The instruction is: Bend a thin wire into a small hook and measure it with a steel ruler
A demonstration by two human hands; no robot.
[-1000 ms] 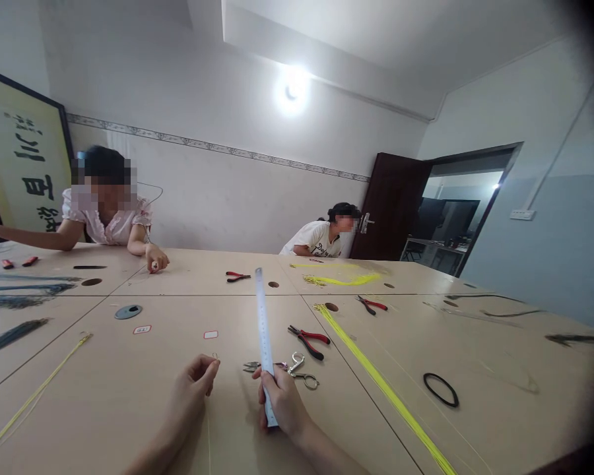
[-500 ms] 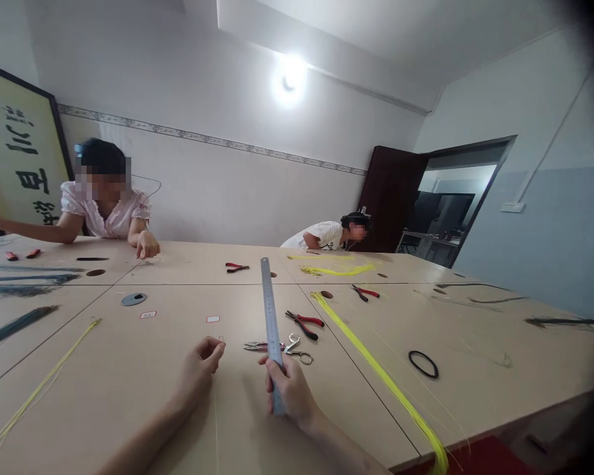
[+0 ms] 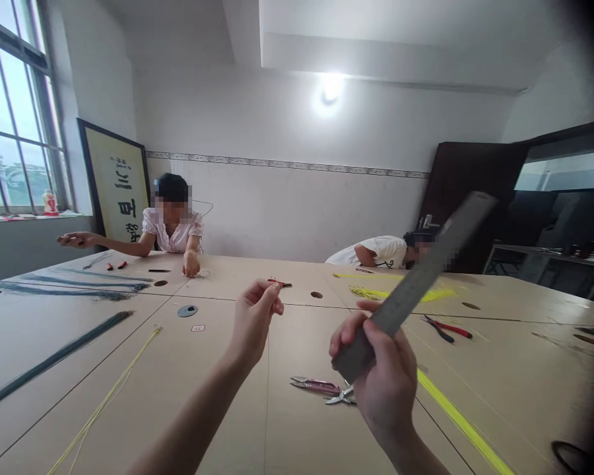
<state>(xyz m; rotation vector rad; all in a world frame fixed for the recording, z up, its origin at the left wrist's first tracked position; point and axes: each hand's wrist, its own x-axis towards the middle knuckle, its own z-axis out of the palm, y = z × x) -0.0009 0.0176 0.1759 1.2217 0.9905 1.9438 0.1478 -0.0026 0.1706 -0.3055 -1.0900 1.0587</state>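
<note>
My right hand (image 3: 383, 382) is wrapped round a steel ruler (image 3: 420, 274), raised above the table and tilted up to the right. My left hand (image 3: 255, 320) is closed in a pinch, also above the table. A thin pale cord (image 3: 267, 396) hangs down from its fingertips; the tiny end at the fingers is hard to make out. Below and between the hands lie pink-handled snips (image 3: 314, 384) and small metal scissors (image 3: 341, 397), partly hidden by my right hand. A bundle of bright yellow cords (image 3: 462, 422) stretches along the table to the right of that hand.
Red-and-black pliers (image 3: 448, 328) lie to the right, near a black ring (image 3: 569, 454). On the left are a yellow cord strand (image 3: 109, 392) and a dark blue cord bundle (image 3: 59, 356). Two other people, one in pink (image 3: 175, 231) and one in white (image 3: 349, 252), sit across the table.
The view has swung left. Both hands have risen from the table, and the ruler has tipped from nearly upright to a slant rightward. Each hand keeps its hold.
</note>
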